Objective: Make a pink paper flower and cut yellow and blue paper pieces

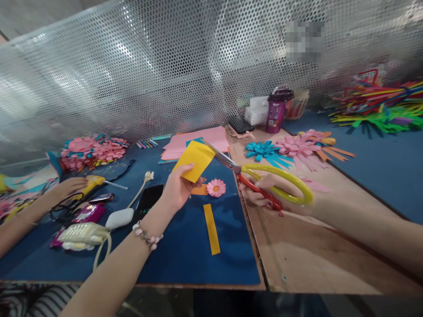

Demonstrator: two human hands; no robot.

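Yellow paper (197, 162): looked flat, straight-edged | Scissors (236, 168): steel blades, one yellow and one red grip | Left hand (178, 187): raised, pinched paper between thumb and fingers; right hand (269, 181): wrapped round both grips | Paper was between hands, blades beside its right edge; orange-yellow strip (212, 230) lay nearer wearer

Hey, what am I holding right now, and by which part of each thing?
Your left hand holds yellow paper by its lower part; your right hand holds scissors by the handles.
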